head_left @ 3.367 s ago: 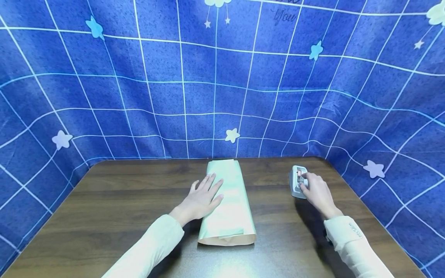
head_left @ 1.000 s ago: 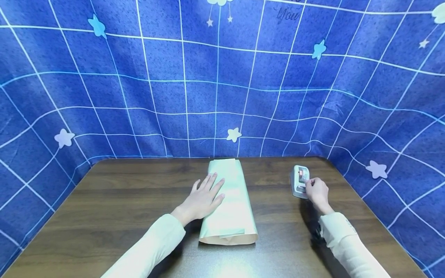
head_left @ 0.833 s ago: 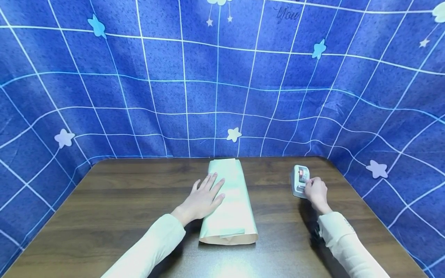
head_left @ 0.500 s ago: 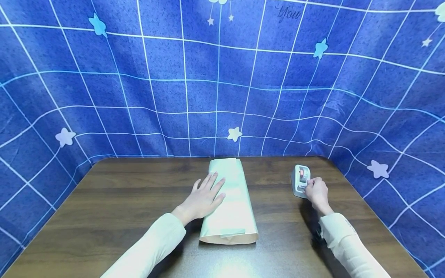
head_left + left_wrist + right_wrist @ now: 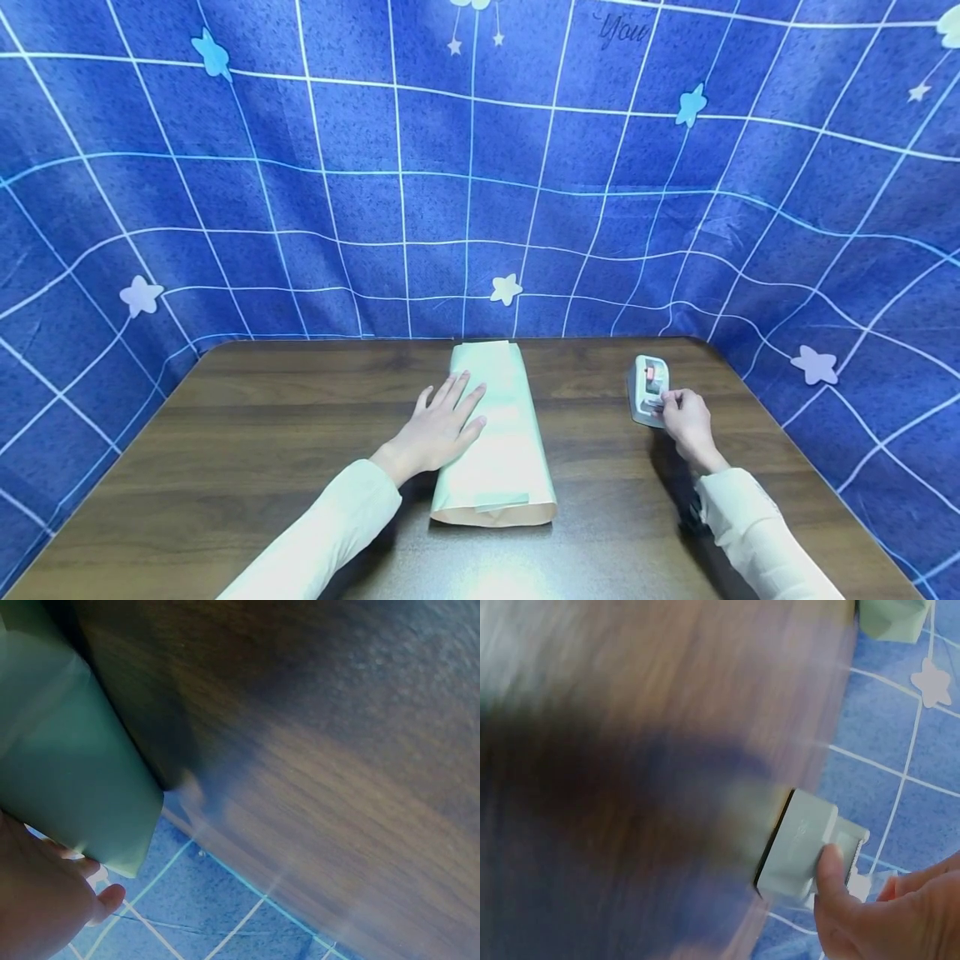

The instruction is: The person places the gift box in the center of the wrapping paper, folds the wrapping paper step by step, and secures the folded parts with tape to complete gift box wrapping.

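My left hand (image 5: 431, 429) rests spread, fingers straight, on the left side of a pale green wrapped paper package (image 5: 498, 433). The package lies lengthwise on the table, its near end open like a flattened sleeve, with a strip of tape (image 5: 502, 502) by that edge. In the left wrist view the fingertips show past the green paper (image 5: 75, 765). At the right, a light grey tape dispenser (image 5: 639, 390) holds a small roll with a red core. My right hand (image 5: 688, 421) pinches the clear tape end (image 5: 883, 883) by the toothed cutter, thumb close against the dispenser body (image 5: 799, 840).
The brown wood-grain table (image 5: 300, 400) runs back to a blue curtain (image 5: 420, 208) with white grid lines and stars, which also hangs on both sides. Between package and dispenser lies a stretch of table.
My right hand has shifted from above the dispenser's roll to its near cutter end, and its wrist has turned slightly just now. My left hand and the package stay put.
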`<state>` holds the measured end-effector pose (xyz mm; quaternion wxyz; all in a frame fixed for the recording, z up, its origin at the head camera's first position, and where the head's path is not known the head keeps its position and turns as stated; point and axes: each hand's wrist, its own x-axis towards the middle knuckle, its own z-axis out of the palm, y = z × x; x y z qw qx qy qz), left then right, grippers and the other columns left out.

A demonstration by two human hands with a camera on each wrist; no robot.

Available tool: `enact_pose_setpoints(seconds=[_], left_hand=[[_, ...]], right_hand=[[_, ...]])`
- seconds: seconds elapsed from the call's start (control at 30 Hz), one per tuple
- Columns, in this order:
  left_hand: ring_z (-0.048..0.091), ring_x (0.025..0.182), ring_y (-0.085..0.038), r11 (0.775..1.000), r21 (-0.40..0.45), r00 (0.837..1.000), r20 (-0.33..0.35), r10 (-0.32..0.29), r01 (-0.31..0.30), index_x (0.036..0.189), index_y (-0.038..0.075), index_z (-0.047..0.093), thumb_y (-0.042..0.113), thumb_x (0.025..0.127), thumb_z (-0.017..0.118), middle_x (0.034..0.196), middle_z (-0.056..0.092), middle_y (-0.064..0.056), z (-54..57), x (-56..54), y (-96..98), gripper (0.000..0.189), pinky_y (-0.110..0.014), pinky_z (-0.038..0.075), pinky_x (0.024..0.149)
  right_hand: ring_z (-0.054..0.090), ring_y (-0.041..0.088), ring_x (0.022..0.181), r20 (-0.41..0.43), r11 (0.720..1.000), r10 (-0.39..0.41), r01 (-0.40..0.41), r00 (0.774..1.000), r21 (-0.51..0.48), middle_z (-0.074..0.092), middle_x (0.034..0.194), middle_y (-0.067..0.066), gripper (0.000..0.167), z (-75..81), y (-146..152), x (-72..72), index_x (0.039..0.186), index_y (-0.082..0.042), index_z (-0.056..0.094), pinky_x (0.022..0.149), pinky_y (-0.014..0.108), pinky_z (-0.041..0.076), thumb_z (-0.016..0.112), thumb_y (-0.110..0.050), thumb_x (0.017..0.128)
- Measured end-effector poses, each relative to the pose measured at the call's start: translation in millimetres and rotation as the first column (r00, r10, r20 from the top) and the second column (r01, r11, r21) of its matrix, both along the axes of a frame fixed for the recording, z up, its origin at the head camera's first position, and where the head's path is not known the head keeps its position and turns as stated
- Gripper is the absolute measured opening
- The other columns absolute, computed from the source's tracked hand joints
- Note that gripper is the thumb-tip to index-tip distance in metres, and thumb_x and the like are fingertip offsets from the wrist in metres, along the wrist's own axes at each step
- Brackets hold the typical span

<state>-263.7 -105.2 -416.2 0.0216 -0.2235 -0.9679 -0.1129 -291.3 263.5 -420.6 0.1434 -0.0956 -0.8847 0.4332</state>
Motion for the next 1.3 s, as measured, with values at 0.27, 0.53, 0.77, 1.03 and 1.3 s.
enact_pose_setpoints(seconds=[0.27,0.53,0.77,1.03,1.3], left_hand=[[0.003,0.143,-0.025,1.000,0.009,1.000,0.005,-0.002,0.002,0.147,0.023,0.017,0.051,0.096,0.018,0.155,0.003,-0.006,0.4,-0.1,-0.1,0.058,-0.057,0.008,0.110],[0.003,0.143,-0.025,1.000,0.019,1.000,0.007,0.000,-0.001,0.147,0.023,0.017,0.051,0.096,0.018,0.155,0.004,-0.006,1.3,0.5,0.0,0.058,-0.057,0.007,0.110],[0.003,0.143,-0.025,1.000,-0.001,1.000,0.005,0.010,-0.010,0.147,0.023,0.017,0.051,0.096,0.017,0.155,0.004,-0.006,0.1,-1.4,0.9,0.058,-0.057,0.009,0.110],[0.004,0.143,-0.026,1.000,0.009,1.000,0.012,0.004,-0.004,0.147,0.023,0.017,0.050,0.097,0.019,0.155,0.005,-0.007,1.9,-0.5,0.7,0.058,-0.057,0.009,0.109],[0.003,0.143,-0.025,1.000,0.006,1.000,0.017,0.003,-0.003,0.147,0.023,0.016,0.051,0.097,0.018,0.155,0.004,-0.006,1.1,-1.1,0.7,0.058,-0.057,0.009,0.109]], right_hand=[[0.056,0.017,0.067,0.020,0.996,-0.079,0.079,0.997,0.030,0.065,0.077,0.019,0.025,1.4,-1.8,3.4,0.091,0.011,0.064,0.055,0.018,0.042,0.049,-0.009,0.089],[0.057,0.026,0.074,-0.022,0.990,-0.108,0.110,0.994,0.089,0.067,0.074,0.017,0.020,2.5,-5.1,6.5,0.080,0.008,0.069,0.064,0.026,0.039,0.056,-0.007,0.081],[0.059,0.029,0.071,-0.061,0.985,-0.118,0.125,0.991,0.120,0.067,0.072,0.021,0.018,0.3,-6.5,8.1,0.075,0.010,0.068,0.065,0.031,0.043,0.060,-0.006,0.076],[0.057,0.034,0.085,0.049,0.988,-0.128,0.124,0.990,0.090,0.068,0.083,0.023,0.023,-2.2,-3.1,7.6,0.081,0.010,0.069,0.075,0.040,0.043,0.062,-0.012,0.077],[0.058,0.038,0.087,0.041,0.979,-0.143,0.136,0.989,0.150,0.068,0.088,0.024,0.022,-1.4,-3.2,8.4,0.080,0.007,0.071,0.075,0.045,0.044,0.063,-0.013,0.076]])
